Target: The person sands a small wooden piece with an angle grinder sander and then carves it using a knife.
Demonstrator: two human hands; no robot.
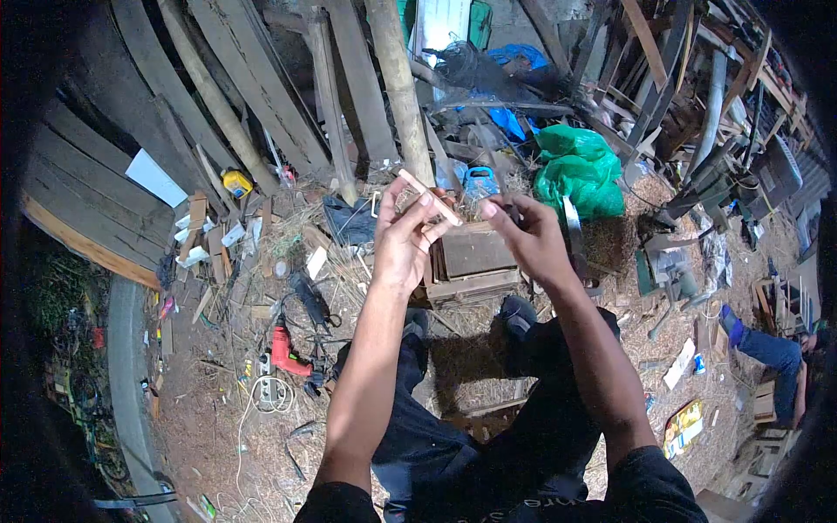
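Note:
A short, thin strip of light wood (443, 207) is pinched between the thumb and fingers of my left hand (404, 240), tilted down to the right. My right hand (534, 240) is raised a little to its right, with thumb and fingers curled together around a thin dark object (488, 161) that points upward; it is too blurred to name. The two hands are apart. Below and between them stands a wooden box-like block (475, 254) on the ground, in front of my feet.
A red power drill (288, 350) and a power strip (267, 389) with a cable lie at left. Green plastic bags (580, 170), a yellow tape measure (236, 183) and leaning planks (253, 78) are beyond. A metal vise-like tool (676, 270) stands right; another person's leg (767, 353) shows far right.

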